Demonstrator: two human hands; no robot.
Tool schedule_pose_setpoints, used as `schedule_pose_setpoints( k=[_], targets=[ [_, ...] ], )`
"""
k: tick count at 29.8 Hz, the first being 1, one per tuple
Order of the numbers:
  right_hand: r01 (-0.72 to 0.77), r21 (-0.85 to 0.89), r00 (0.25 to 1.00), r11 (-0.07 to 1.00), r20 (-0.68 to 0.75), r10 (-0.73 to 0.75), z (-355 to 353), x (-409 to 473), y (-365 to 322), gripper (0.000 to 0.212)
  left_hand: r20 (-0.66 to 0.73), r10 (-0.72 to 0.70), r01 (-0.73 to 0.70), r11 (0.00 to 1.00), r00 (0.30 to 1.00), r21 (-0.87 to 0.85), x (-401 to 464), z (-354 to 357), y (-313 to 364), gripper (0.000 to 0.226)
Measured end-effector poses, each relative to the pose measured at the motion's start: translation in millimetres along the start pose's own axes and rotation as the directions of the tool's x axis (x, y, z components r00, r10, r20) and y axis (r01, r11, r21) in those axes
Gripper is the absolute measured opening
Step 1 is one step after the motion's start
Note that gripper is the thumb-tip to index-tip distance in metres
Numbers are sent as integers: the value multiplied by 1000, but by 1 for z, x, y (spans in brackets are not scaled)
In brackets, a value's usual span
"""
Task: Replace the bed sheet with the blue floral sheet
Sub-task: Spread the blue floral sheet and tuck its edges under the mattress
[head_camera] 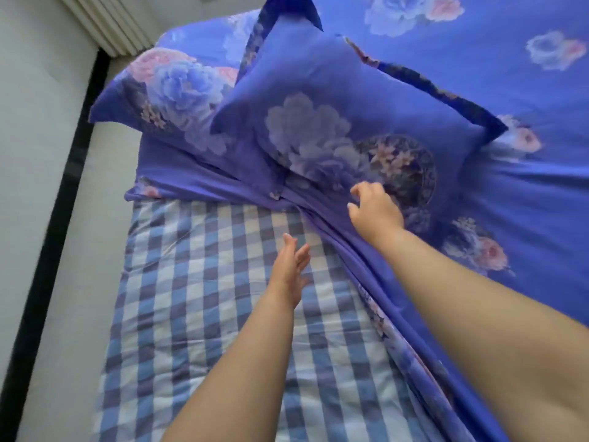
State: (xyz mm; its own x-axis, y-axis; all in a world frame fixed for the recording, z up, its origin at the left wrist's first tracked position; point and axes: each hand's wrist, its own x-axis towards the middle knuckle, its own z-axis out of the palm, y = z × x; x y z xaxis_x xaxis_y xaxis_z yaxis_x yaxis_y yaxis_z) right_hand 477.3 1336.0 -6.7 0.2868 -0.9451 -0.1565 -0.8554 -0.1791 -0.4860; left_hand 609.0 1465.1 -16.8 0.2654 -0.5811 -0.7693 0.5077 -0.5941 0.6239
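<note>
- reaching forward over the checked pad (204, 314), which is lying bare across the near-left part of the bed.
- holding the left hand (291, 269) edge-up just above the checks, fingers straight and together, gripping nothing.
- curling the right hand (374, 210) over the folded edge of the blue floral sheet (510, 202), fingertips bent toward the cloth; looking like a pinch just forming, though a closed grip on the fabric cannot be told from here.
- running that bunched edge diagonally from the near right up to the middle of the bed, with the sheet already spread over the right side and the left side not yet covered.
- judging the step as drawing this edge leftward: taking a full fold rather than a thin nip, pulling low and flat, and sweeping with the left palm to chase out wrinkles.
- watching the two floral pillows (334, 122) resting on the sheet's far fold beyond the hands; probably needing lifting first, or dragging with the cloth.
- leaving the pale wall (38, 122) side as the edge to reach and tuck.
</note>
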Motion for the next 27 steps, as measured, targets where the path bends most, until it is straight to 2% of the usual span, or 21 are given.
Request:
schedule_pose_setpoints(
  k=[1, 3, 5, 6, 8, 10, 12, 14, 15, 17, 19, 21, 23, 25, 27],
  targets=[
    [-32, -12, 992, 999, 121, 33, 26, -15, 16, 36, -32, -44, 45, 998, 999, 49, 9, -4, -16, 60],
    [-59, -102, 935, 993, 343, 91, 75, -45, 43, 50, -75, -112, 120, 985, 991, 122, 26, -10, -46, 57],
    [-87, -215, 862, 973, 474, 182, 114, -69, 65, 72, -86, -180, 190, 972, 980, 136, 42, -15, -76, 57],
    [-109, -273, 844, 956, 483, 234, 128, -79, 75, 76, -86, -214, 224, 965, 973, 135, 49, -17, -91, 58],
    [-150, -367, 863, 918, 404, 303, 143, -92, 93, 55, -93, -265, 276, 950, 960, 145, 60, -22, -116, 59],
    [-154, -394, 903, 906, 317, 291, 147, -98, 105, 32, -91, -294, 305, 941, 951, 149, 65, -23, -135, 65],
    [-159, -266, 936, 951, 265, 231, 149, -102, 115, 24, -83, -307, 316, 940, 948, 131, 68, -17, -149, 65],
    [-118, -73, 975, 990, 181, 130, 151, -115, 117, 26, -63, -333, 338, 937, 941, 90, 68, -3, -157, 60],
    [-51, 10, 992, 999, 117, 49, 151, -125, 115, 27, -39, -360, 362, 931, 932, 55, 68, 5, -158, 64],
    [26, 95, 1000, 995, 15, -28, 151, -148, 116, 23, 32, -389, 389, 921, 921, 3, 69, 18, -163, 85],
    [-13, 203, 1000, 979, -4, 14, 150, -169, 119, 17, 116, -393, 401, 914, 912, -63, 70, 26, -168, 103],
    [-56, 295, 998, 954, -18, 64, 152, -185, 124, 18, 203, -375, 411, 894, 904, -177, 67, 32, -168, 108],
    [13, 323, 999, 946, -46, 2, 156, -195, 123, 28, 298, -326, 415, 854, 897, -314, 62, 35, -164, 106],
    [107, 354, 994, 929, -60, -91, 161, -203, 120, 45, 339, -288, 408, 836, 896, -367, 59, 34, -158, 96],
    [170, 313, 985, 934, -73, -155, 167, -209, 120, 31, 328, -289, 395, 860, 899, -324, 57, 30, -154, 79]
  ],
)
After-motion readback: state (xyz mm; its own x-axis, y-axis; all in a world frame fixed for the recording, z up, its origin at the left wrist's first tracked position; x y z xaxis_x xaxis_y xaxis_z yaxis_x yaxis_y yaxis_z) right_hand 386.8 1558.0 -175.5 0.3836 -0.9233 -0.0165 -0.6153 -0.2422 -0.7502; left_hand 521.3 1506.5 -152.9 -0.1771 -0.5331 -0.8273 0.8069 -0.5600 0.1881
